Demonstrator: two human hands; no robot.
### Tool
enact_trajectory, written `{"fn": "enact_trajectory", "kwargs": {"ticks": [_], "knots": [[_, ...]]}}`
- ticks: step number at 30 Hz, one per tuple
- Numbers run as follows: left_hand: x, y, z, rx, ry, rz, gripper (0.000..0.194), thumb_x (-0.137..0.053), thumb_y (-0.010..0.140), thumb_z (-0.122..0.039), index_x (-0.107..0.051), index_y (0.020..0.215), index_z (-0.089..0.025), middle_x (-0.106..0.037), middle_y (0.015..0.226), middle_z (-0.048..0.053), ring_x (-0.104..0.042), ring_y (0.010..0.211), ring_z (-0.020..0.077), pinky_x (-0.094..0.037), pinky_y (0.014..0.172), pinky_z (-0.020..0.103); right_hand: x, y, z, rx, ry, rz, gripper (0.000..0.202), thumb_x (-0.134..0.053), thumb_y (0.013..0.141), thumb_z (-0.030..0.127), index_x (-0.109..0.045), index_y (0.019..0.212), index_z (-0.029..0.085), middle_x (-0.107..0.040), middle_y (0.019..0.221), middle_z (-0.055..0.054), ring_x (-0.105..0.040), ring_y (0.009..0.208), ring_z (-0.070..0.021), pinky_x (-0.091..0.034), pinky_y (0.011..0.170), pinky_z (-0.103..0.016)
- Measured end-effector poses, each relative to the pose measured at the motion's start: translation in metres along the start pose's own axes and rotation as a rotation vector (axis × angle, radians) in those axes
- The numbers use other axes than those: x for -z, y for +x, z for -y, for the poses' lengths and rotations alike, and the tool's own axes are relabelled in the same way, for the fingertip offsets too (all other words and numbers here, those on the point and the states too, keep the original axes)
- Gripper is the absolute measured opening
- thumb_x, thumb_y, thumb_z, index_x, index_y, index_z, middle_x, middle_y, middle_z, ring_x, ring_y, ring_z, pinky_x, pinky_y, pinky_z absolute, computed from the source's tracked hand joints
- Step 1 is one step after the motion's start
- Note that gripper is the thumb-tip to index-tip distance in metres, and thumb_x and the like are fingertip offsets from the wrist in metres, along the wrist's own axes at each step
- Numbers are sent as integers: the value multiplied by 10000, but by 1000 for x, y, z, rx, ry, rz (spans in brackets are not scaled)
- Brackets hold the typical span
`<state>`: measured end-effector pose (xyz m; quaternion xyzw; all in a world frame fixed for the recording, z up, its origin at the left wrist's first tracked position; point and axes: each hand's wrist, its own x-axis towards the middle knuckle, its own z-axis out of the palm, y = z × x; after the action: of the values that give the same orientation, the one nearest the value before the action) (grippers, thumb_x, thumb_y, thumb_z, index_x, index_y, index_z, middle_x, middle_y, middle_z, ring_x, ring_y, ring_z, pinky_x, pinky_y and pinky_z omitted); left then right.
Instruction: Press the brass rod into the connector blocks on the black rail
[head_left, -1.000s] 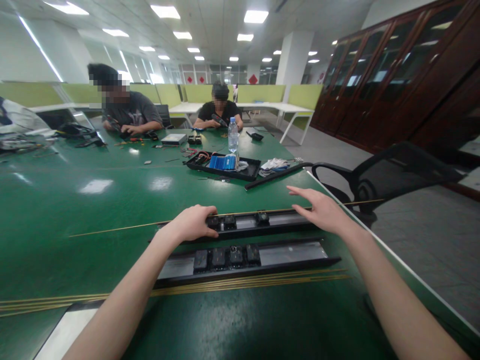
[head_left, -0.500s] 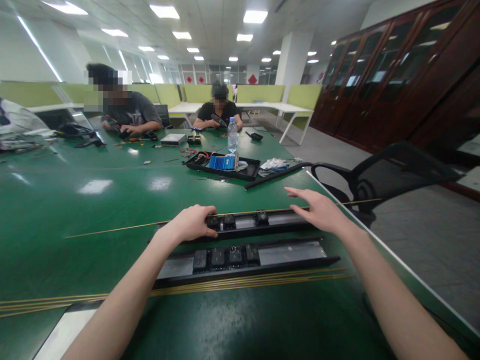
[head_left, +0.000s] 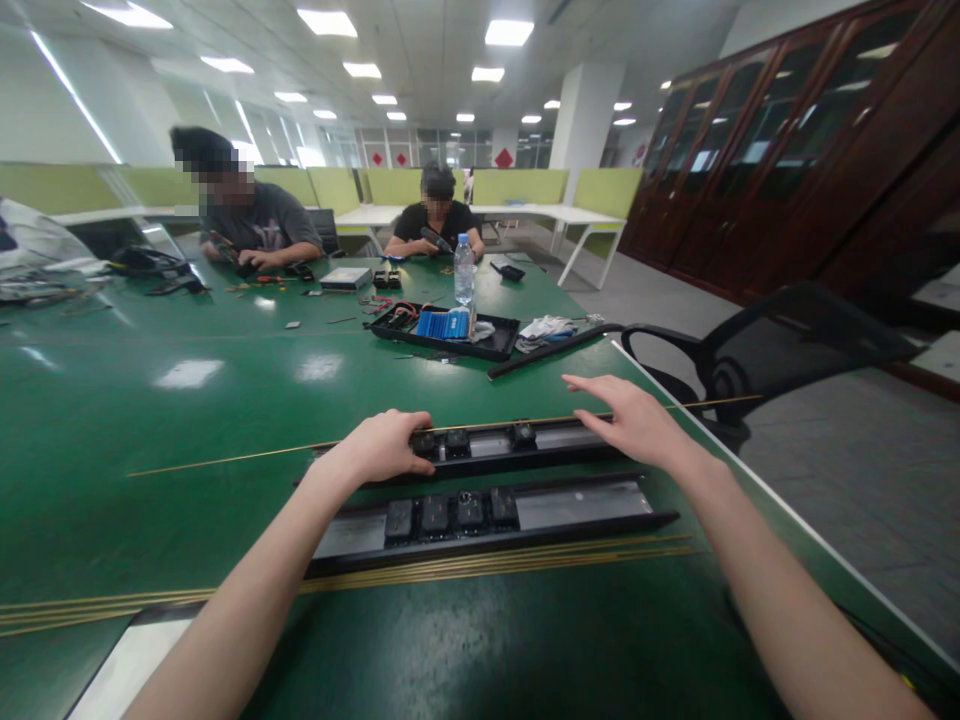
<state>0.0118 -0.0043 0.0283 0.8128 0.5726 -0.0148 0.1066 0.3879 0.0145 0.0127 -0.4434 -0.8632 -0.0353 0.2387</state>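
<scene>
Both hands [head_left: 510,435] on far black rail [head_left: 517,447]

Desk [head_left: 150,440] open across left half, free pass from near edge to centre. Near edge blocked by two black rails: near rail [head_left: 495,520] and far rail [head_left: 517,447], narrow gap between. Right edge: chair [head_left: 757,360] close outside. Toward far edge: black tray [head_left: 450,335], bottle [head_left: 465,270], long black strip [head_left: 547,352] lying diagonal

Left hand [head_left: 386,447] covers the far rail's [head_left: 555,438] left end. Right hand [head_left: 634,420] hides part of its right end. Tray [head_left: 495,348] contents too small, possibly cables. Both forearms cut off by bottom edge.
</scene>
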Motion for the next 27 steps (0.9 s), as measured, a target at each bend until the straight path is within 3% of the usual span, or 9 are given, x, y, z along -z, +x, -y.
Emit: {"fn": "enact_trajectory", "kwargs": {"ticks": [12, 27], "knots": [[-2, 1, 3, -35, -9, -13, 490, -758, 695, -529, -670, 1097, -263, -750, 1056, 82, -701, 944, 296, -505, 743, 334, 11, 8, 21, 66, -65, -99, 419, -531, 946, 278, -625, 1355, 274, -690, 1273, -68, -602, 1204, -273, -484, 1046, -501], [-1, 1, 2, -33, -4, -6, 498, -740, 701, -542, -660, 1108, -266, -749, 1065, 83, -702, 944, 304, -508, 755, 345, -2, 8, 25, 60, -53, -86, 468, -509, 966, 285, -561, 1431, 267, -700, 1272, -68, -619, 1188, -267, -482, 1052, -495]]}}
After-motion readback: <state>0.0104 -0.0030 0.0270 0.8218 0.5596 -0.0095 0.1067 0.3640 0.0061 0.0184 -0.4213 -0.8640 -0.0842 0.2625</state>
